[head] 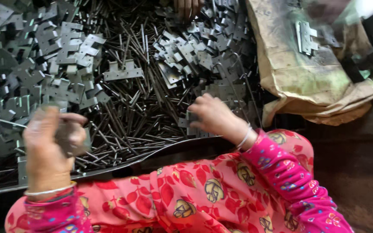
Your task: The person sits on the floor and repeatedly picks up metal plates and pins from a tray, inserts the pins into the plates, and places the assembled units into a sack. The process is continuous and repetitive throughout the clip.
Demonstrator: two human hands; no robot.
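My left hand (48,144) is raised at the lower left, fingers closed around a grey metal hinge plate (71,137) that is blurred. My right hand (214,116) reaches into the pile at centre, fingers curled on a small stack of hinge plates (190,123). Both wrists wear thin bangles and pink flowered sleeves. Between the hands lies a heap of thin metal pins (134,116). Loose notched hinge plates (57,56) spread over the left and top.
A flat metal tray edge (160,149) runs along the near side of the pile. A crumpled brown sack (307,82) with a hinge plate on it lies at right. Another person's hand (188,7) shows at the top edge.
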